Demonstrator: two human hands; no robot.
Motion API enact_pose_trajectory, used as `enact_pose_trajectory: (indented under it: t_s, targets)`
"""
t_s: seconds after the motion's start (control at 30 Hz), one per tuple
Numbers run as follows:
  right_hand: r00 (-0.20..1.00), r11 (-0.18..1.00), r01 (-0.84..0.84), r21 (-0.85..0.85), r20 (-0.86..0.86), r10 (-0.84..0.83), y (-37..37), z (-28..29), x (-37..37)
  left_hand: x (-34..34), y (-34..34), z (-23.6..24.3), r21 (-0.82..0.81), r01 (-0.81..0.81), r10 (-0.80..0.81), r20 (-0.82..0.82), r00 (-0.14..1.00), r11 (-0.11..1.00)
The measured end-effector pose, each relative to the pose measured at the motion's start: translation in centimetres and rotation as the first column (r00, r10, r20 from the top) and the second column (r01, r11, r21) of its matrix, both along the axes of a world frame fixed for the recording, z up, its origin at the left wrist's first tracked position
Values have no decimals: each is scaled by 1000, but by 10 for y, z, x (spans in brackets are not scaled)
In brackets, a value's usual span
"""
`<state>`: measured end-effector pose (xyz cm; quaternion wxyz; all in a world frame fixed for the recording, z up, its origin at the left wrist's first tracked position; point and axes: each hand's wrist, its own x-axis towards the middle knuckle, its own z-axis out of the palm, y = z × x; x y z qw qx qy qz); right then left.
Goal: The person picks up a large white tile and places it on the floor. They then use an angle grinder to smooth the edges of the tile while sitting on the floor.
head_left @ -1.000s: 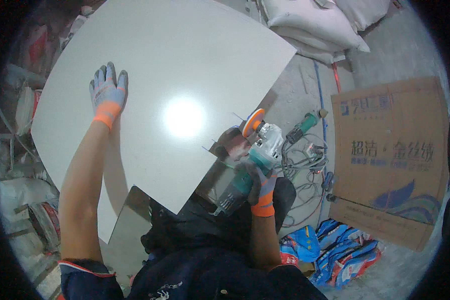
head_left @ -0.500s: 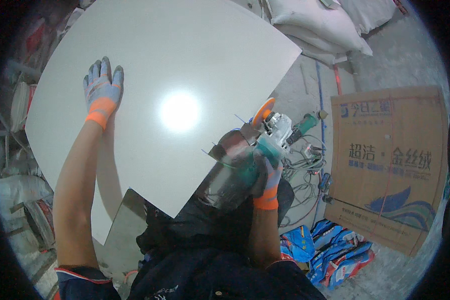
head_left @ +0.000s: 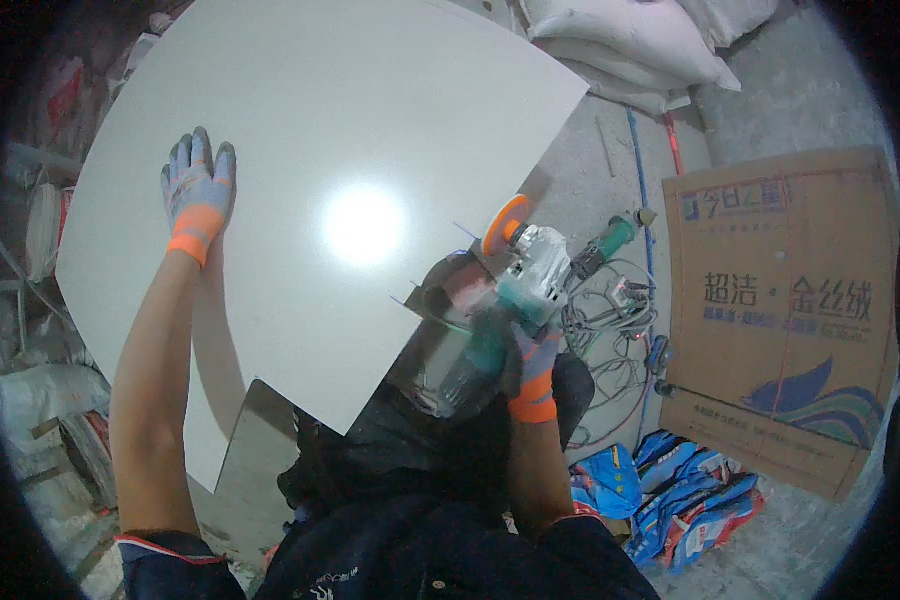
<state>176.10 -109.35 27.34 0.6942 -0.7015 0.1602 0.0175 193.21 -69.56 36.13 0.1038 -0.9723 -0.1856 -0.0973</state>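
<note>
Our grey-and-orange-gloved right hand [head_left: 536, 358] grips a green-and-silver angle grinder [head_left: 533, 282]; left of that grip we have a broad flat white panel [head_left: 300, 110], our gloved left hand [head_left: 198, 188] upon it. Right: tangled grey cables [head_left: 608, 319], then a rectangular brown cardboard sheet [head_left: 745, 248]. Ahead-right: bulging white sacks [head_left: 625, 38]. Behind-right: crumpled blue plastic bags [head_left: 662, 508].

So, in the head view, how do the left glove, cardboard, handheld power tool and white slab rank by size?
1. White slab
2. Cardboard
3. Handheld power tool
4. Left glove
That's apparent size only.
</note>
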Motion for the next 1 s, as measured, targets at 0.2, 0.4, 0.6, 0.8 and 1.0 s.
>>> enact_pose_trajectory:
  t_s: [0.2,0.4,0.6,0.8,1.0]
  targets:
    - [970,834,241,496,-133,-202,4,25,11,-1,-1,1,-21,42,-42,35,999,999]
    - [987,743,154,651,-71,-142,15,43,10,1,2,3,-41,63,-63,5,998,997]
    - [985,983,87,161,132,-109,7,45,33,2,4,-4,19,23,-23,5,1000,1000]
    - [965,988,76,135,241,-107,1,38,37,1,1,-1,20,38,-38,11,999,999]
    - [990,942,133,309,11,-143,13,45,19,-2,-1,6,-66,93,-89,55,994,993]
